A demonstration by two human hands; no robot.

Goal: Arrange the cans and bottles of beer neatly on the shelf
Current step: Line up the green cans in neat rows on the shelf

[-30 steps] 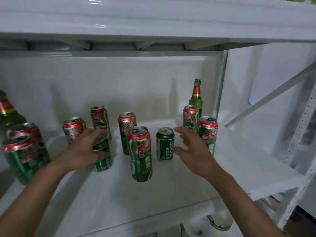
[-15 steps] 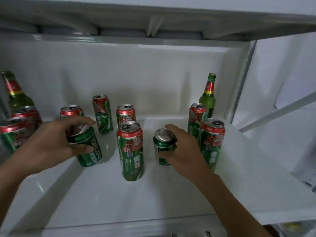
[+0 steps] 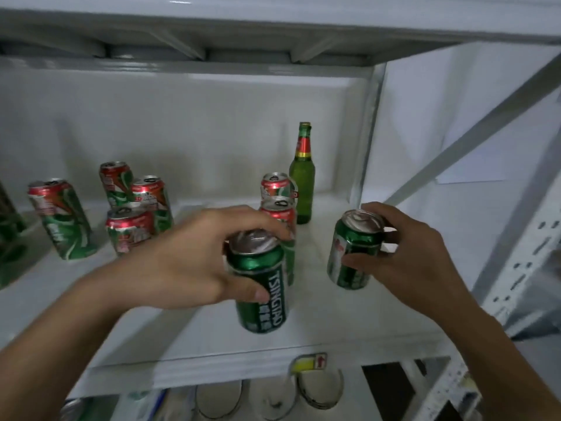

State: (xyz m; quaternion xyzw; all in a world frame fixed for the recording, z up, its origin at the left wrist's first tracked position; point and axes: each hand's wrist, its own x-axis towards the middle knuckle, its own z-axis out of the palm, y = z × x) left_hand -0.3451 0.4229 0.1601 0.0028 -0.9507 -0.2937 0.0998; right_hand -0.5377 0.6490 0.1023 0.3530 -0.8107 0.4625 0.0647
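My left hand [image 3: 194, 256] grips a short green Tsingtao can [image 3: 262, 290] by its upper part, near the front middle of the white shelf [image 3: 212, 344]. My right hand [image 3: 406, 253] holds a second short green can [image 3: 352, 253] at the shelf's right. Behind the left-hand can, two tall red-topped cans [image 3: 277, 189] stand one in front of the other, with a green beer bottle [image 3: 302, 177] upright behind them. Three tall cans [image 3: 138, 205] cluster at the middle left, and another tall can [image 3: 62, 220] stands further left.
Dark green bottles or cans [image 3: 9, 238] sit cut off at the left edge. An upper shelf [image 3: 273, 28] hangs close overhead. A grey upright post [image 3: 367, 141] and diagonal brace [image 3: 473, 138] bound the right side. Round containers [image 3: 267, 399] lie below the shelf's front edge.
Both hands have carried their short green cans rightward: the left can from the left group to the front middle, the right can from the middle to the shelf's right. The camera also shifted.
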